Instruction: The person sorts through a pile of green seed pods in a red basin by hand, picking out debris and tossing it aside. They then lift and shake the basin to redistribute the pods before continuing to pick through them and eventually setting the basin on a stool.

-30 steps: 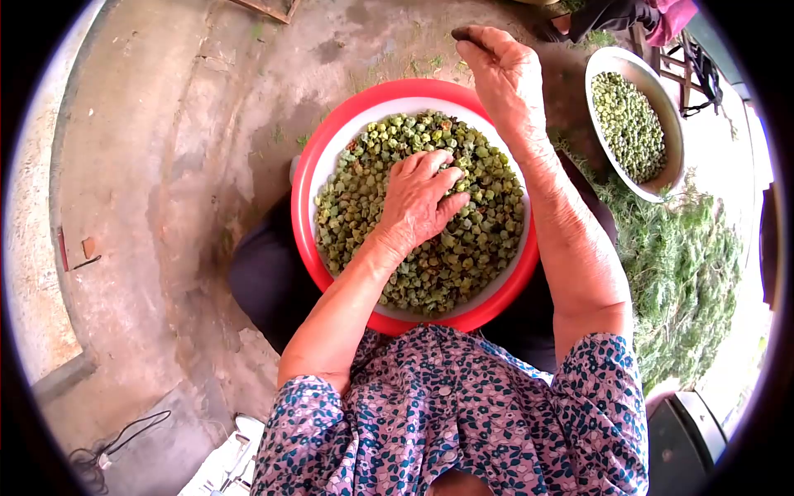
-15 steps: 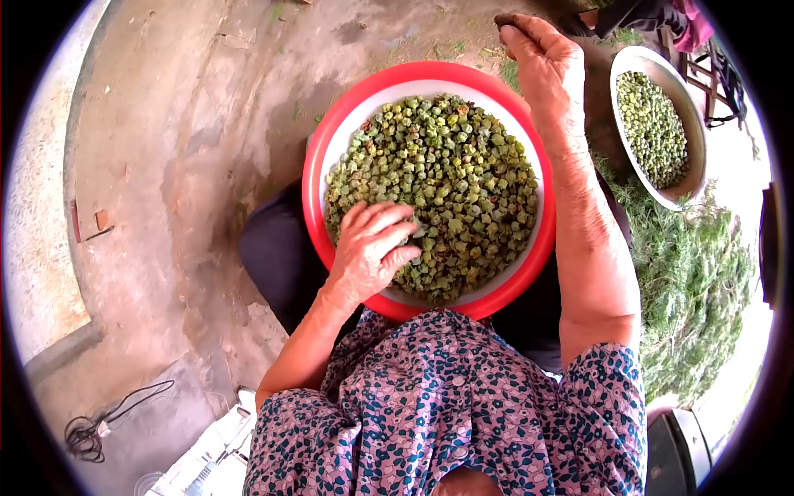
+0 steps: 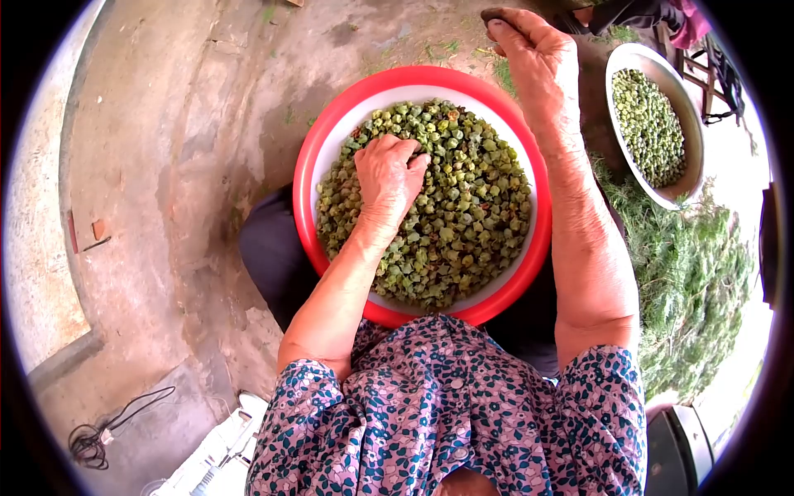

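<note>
A red-rimmed basin (image 3: 542, 223) with a white inside sits on the person's lap, filled with small green pods or fruits (image 3: 463, 215). My left hand (image 3: 389, 169) reaches into its upper left part. Its fingers are curled down among the pods and the thumb is drawn in against them. What those fingertips hold is hidden. Past the basin's upper right rim, my right hand (image 3: 542, 66) is raised with thumb and fingers pressed together. Its fingertips look dark, and anything between them is too small to make out.
A metal basin (image 3: 696, 157) of similar green pods stands at the upper right, near another person's dark-clothed leg (image 3: 633, 15). Feathery green plants (image 3: 686, 289) lie below it. A coiled black cable (image 3: 87, 446) is on the concrete at lower left.
My left hand has moved up and away from me across the pods, and its fingers have curled in. The right hand has shifted slightly left and stays pinched.
</note>
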The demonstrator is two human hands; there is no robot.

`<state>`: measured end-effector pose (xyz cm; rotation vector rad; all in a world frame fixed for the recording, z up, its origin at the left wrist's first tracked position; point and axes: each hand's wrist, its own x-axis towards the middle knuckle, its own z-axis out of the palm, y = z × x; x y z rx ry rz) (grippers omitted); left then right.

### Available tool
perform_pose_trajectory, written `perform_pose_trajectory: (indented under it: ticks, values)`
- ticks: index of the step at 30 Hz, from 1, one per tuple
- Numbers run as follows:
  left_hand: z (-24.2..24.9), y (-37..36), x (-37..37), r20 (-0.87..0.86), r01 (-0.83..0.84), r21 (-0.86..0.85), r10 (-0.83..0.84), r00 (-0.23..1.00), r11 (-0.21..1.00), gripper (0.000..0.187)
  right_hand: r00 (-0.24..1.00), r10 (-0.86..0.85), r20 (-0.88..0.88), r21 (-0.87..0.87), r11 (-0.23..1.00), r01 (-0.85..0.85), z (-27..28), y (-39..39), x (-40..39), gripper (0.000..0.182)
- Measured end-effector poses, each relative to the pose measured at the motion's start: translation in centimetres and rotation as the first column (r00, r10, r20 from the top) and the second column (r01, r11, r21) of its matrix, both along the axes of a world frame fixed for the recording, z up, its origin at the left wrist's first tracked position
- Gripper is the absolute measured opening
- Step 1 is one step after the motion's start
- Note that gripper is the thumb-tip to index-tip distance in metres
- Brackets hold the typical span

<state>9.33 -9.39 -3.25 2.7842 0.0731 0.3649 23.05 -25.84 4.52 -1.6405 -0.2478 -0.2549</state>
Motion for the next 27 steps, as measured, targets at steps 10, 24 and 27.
perform_pose_trajectory:
  ticks: [10,24,27]
  values:
    - [0.3,0.5,0.8,-0.117,-0.141,-0.474,0.097,0.988,0.869,0.013,0.998,0.062,-0.007,-0.19,0.98,-0.062,-0.5,0.0,-0.8,0.019]
    - [2.8,3.9,1.1,0.273,-0.242,-0.268,0.314,0.909,0.933,0.014,0.989,0.114,-0.094,-0.255,0.958,-0.135,0.1,0.0,-0.9,0.024]
    - [1.6,2.1,0.2,-0.213,-0.143,-0.348,0.07,0.974,0.926,0.023,0.991,0.115,-0.076,-0.258,0.957,-0.131,-0.2,0.2,-0.8,0.024]
